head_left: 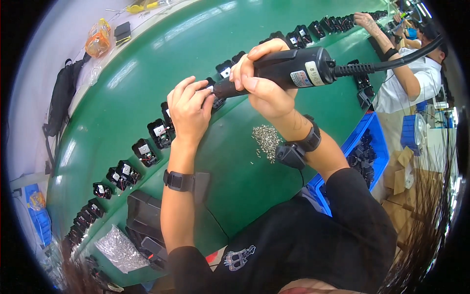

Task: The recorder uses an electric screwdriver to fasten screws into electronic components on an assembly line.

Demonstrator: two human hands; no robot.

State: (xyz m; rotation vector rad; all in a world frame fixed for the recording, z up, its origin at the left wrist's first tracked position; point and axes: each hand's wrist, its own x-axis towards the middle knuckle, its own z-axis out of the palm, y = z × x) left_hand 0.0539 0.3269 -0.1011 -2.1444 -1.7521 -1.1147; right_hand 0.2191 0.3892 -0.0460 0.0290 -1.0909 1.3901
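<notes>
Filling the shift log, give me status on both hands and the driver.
Right hand grips driver. Left hand by its front end, contact unclear. In the way: left hand, partly hiding a case.

Along the far left edge of the green bench [105, 134], a yellow-handled tool [135, 9] lies beyond a small black pad [123, 33]; just beside the pad is an orange package [98, 40] in clear wrap, then a black strapped bundle [62, 95]. At lower left stands a blue bin [40, 220]. At right, a co-worker [409, 83] in white; below, cardboard [402, 174] near a blue box [410, 132].
</notes>
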